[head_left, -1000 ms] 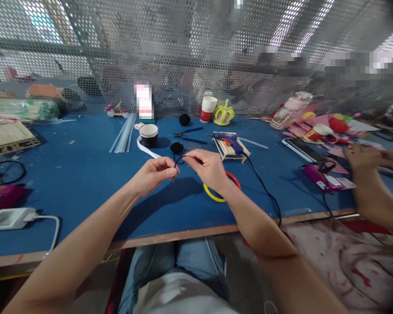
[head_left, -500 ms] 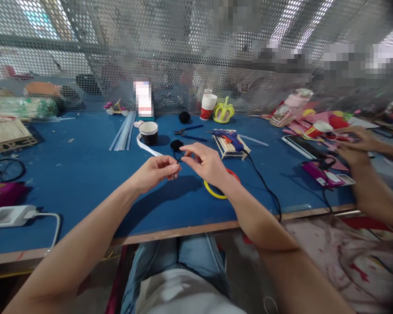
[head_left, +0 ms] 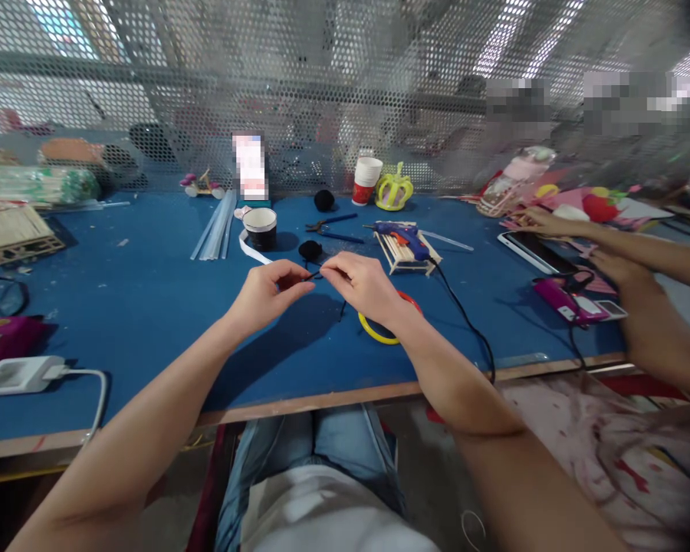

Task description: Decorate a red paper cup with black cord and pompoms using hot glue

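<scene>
My left hand [head_left: 271,293] and my right hand [head_left: 363,285] meet above the blue table, thumb and fingers pinched. Between the fingertips runs a thin black cord [head_left: 315,274], held from both sides; a dark loose end hangs below my right fingers. Just beyond the fingertips sits a small fuzzy black ball [head_left: 310,250]; whether the cord is joined to it I cannot tell. A roll of white ribbon [head_left: 255,258] trails from a black-and-white cup [head_left: 261,230] towards my left hand. Under my right wrist lies a red and yellow ring [head_left: 379,331].
A blue glue gun [head_left: 405,239] rests on a small wooden stick rack, its cable running to the table edge. Pliers [head_left: 336,228], another black ball [head_left: 323,201], paper cups [head_left: 366,182] and clear glue sticks [head_left: 215,230] lie beyond. A co-worker's arms [head_left: 649,299] reach in at right.
My left fingers have shifted up and closer to my right fingertips on the cord. A loose dark end now shows below my right hand. The co-worker's hand has moved away from me.
</scene>
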Action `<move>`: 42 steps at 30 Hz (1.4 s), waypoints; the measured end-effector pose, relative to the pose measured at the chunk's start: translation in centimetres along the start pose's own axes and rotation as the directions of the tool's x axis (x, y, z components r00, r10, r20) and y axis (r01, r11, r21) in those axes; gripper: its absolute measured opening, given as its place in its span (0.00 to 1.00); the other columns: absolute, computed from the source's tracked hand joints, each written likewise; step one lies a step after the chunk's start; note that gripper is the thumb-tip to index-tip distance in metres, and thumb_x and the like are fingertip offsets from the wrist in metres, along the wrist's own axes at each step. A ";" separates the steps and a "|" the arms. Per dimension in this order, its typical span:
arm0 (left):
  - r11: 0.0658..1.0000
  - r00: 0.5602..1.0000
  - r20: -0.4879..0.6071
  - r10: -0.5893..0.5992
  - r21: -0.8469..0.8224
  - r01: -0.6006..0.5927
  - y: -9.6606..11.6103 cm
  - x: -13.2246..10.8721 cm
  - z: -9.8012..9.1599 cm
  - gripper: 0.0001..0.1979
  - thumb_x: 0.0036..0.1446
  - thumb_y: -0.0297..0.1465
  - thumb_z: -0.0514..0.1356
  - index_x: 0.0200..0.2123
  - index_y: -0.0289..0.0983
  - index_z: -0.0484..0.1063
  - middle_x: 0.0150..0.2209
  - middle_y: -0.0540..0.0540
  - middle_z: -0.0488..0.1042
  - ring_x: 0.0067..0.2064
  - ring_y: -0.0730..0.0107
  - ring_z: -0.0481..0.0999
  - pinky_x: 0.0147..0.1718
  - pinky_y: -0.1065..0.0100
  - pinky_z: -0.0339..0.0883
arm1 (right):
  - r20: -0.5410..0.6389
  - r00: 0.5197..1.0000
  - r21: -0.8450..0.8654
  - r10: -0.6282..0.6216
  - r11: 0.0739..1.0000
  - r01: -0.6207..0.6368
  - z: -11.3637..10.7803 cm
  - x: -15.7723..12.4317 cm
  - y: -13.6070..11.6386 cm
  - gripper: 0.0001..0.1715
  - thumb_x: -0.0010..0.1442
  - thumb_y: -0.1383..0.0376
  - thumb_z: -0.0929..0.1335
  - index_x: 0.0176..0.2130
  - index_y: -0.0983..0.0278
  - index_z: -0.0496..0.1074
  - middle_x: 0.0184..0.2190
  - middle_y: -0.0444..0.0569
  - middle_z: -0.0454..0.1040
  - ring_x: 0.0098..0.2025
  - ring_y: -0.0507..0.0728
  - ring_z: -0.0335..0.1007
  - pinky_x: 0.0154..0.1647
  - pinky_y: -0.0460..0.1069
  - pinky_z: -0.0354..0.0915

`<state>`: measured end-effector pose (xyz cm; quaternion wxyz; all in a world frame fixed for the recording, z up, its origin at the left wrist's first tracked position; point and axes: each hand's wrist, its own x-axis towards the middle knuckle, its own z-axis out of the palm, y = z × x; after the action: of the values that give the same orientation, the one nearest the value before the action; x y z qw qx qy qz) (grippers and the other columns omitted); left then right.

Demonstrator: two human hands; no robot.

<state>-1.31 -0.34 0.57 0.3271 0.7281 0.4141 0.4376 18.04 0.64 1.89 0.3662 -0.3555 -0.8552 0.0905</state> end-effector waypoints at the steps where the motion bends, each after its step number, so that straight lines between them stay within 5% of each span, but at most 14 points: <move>1: 0.993 0.998 -0.023 0.064 0.096 -0.061 -0.1 0.0 0.1 0.09 0.49 0.36 0.63 0.32 0.36 0.76 0.27 0.48 0.73 0.26 0.74 0.64 0.28 0.71 0.57 | 0.006 1.000 0.034 0.031 0.999 -0.031 0.0 0.0 0.0 0.11 0.62 0.63 0.62 0.32 0.64 0.71 0.29 0.48 0.73 0.31 0.52 0.66 0.34 0.48 0.59; 4: 0.940 0.978 -0.041 0.206 0.288 -0.186 -0.2 0.0 0.3 0.07 0.53 0.34 0.60 0.31 0.37 0.76 0.29 0.46 0.72 0.29 0.72 0.68 0.30 0.70 0.59 | 0.064 0.986 0.171 0.156 0.971 -0.165 0.1 0.0 0.0 0.12 0.61 0.60 0.63 0.31 0.65 0.71 0.24 0.45 0.70 0.26 0.50 0.64 0.30 0.46 0.58; 10: 0.882 0.952 -0.101 0.290 0.414 -0.225 0.0 0.0 0.1 0.08 0.55 0.34 0.59 0.33 0.37 0.76 0.32 0.44 0.71 0.34 0.68 0.71 0.35 0.68 0.63 | 0.177 0.933 0.403 0.313 0.842 -0.359 0.3 0.1 0.2 0.14 0.58 0.56 0.65 0.32 0.66 0.70 0.19 0.41 0.67 0.20 0.47 0.60 0.21 0.44 0.56; 14: 0.898 0.912 -0.228 0.342 0.366 -0.245 0.8 -0.5 -0.1 0.13 0.52 0.36 0.62 0.41 0.38 0.74 0.39 0.42 0.71 0.39 0.65 0.70 0.40 0.65 0.64 | 0.036 0.875 0.506 0.482 0.746 -0.432 0.3 0.3 0.6 0.14 0.57 0.56 0.66 0.31 0.65 0.69 0.19 0.40 0.65 0.15 0.45 0.56 0.14 0.42 0.53; 17: 0.903 0.924 -0.076 0.375 0.256 -0.346 1.1 -0.9 0.7 0.18 0.44 0.38 0.68 0.37 0.37 0.74 0.36 0.43 0.74 0.37 0.64 0.71 0.39 0.64 0.66 | -0.055 0.833 0.589 0.550 0.692 -0.418 0.5 0.3 1.0 0.15 0.57 0.55 0.67 0.32 0.65 0.68 0.19 0.39 0.65 0.14 0.44 0.56 0.11 0.41 0.52; 19: 0.905 0.928 0.006 0.372 0.221 -0.364 1.0 -1.1 1.6 0.20 0.41 0.39 0.69 0.39 0.37 0.73 0.36 0.42 0.75 0.38 0.63 0.72 0.40 0.63 0.66 | -0.065 0.829 0.627 0.556 0.669 -0.399 0.7 0.3 1.0 0.16 0.56 0.54 0.67 0.32 0.65 0.68 0.19 0.39 0.65 0.14 0.43 0.56 0.11 0.40 0.53; 24: 0.915 0.922 -0.025 0.385 0.139 -0.378 0.8 -1.5 3.0 0.05 0.53 0.32 0.61 0.34 0.39 0.74 0.38 0.42 0.77 0.40 0.67 0.75 0.42 0.65 0.67 | -0.009 0.861 0.634 0.508 0.669 -0.388 1.2 0.2 0.3 0.16 0.56 0.53 0.67 0.33 0.65 0.66 0.20 0.38 0.66 0.14 0.44 0.58 0.11 0.40 0.56; 30: 0.932 0.927 -0.093 0.363 0.042 -0.361 1.0 -1.8 2.3 0.05 0.51 0.30 0.64 0.33 0.39 0.75 0.36 0.44 0.79 0.39 0.66 0.77 0.42 0.65 0.68 | 0.066 0.889 0.635 0.453 0.668 -0.388 1.2 0.1 -0.7 0.15 0.59 0.54 0.64 0.38 0.63 0.64 0.20 0.38 0.67 0.14 0.45 0.58 0.11 0.41 0.55; 42: 0.966 0.982 -0.046 0.186 -0.172 -0.191 1.3 -1.1 1.4 0.05 0.47 0.31 0.66 0.25 0.36 0.75 0.29 0.45 0.79 0.34 0.66 0.78 0.36 0.67 0.71 | 0.057 0.902 0.553 0.428 0.739 -0.385 1.9 -0.2 -0.8 0.15 0.60 0.54 0.63 0.36 0.63 0.63 0.18 0.36 0.65 0.12 0.44 0.56 0.13 0.41 0.54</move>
<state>0.05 -2.01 0.67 0.3406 0.7258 0.3078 0.5122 16.41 0.12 0.75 0.4556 -0.4156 -0.6795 0.3975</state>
